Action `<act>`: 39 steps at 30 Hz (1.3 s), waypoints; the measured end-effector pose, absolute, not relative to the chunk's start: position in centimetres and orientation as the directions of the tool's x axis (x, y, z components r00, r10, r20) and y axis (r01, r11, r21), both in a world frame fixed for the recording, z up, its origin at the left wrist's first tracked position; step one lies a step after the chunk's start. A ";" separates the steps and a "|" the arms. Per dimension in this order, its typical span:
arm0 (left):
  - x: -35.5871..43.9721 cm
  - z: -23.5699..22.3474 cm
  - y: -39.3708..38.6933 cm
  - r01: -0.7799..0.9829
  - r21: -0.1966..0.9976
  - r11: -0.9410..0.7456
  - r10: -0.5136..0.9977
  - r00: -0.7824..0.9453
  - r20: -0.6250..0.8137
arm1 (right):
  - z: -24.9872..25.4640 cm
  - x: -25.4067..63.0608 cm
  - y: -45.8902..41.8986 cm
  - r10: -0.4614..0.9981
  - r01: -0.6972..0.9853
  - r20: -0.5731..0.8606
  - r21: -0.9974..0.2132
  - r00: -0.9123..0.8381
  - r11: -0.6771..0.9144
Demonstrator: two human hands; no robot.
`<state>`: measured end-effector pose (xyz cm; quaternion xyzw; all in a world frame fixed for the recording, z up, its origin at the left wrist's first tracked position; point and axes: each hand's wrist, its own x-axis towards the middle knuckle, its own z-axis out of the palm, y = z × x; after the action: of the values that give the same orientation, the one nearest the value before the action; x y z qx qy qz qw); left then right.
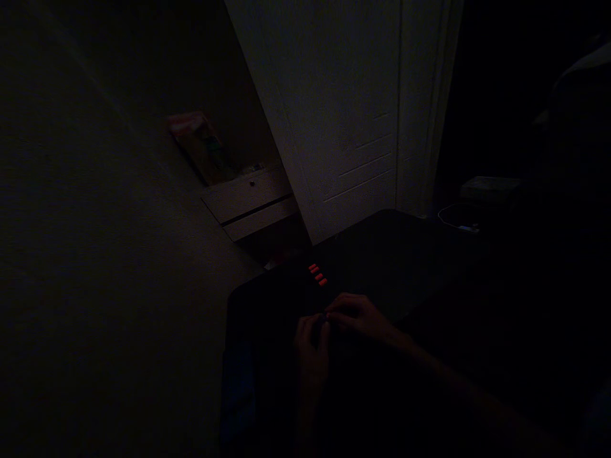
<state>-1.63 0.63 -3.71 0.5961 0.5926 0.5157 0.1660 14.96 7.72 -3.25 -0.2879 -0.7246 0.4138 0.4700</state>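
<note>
The scene is very dark. My left hand (312,340) and my right hand (360,313) meet over a dark table (405,248), with their fingertips brought together. Thumb and fingers on both hands are closed in a pinch around something small and dark, whose kind I cannot make out. Just beyond my hands, several small orange-red cylinders (319,277) lie in a short row on the tabletop, apart from my fingers.
A bluish flat object (238,381) lies at the table's left side. Behind the table stand a pale panelled door (344,95) and a drawer unit (258,198) with a reddish packet or box (195,137) on top. A white cable (443,219) shows at right.
</note>
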 end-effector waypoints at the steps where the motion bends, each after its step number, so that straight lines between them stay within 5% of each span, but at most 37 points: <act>1: -1.6 -3.7 0.6 0.538 0.807 -0.244 0.878 -0.231 0.419 | -3.3 14.9 7.7 0.817 0.034 0.428 -0.878 -0.387 0.477; 13: -1.7 -3.7 0.6 0.517 0.822 -0.238 0.882 -0.240 0.406 | -3.8 14.8 7.8 0.858 0.041 0.345 -0.921 -0.381 0.389; 24: -1.6 -3.7 0.6 0.516 0.820 -0.248 0.875 -0.243 0.418 | -3.1 15.1 7.7 0.759 0.071 0.511 -0.810 -0.403 0.583; 39: -1.6 -3.4 0.5 0.523 0.815 -0.251 0.878 -0.231 0.419 | -3.6 14.9 7.9 0.748 0.041 0.517 -0.811 -0.417 0.584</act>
<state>-1.63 0.50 -3.42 0.5961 0.5877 0.5197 0.1709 14.95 7.88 -3.60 -0.2614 -0.7542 0.3740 0.4722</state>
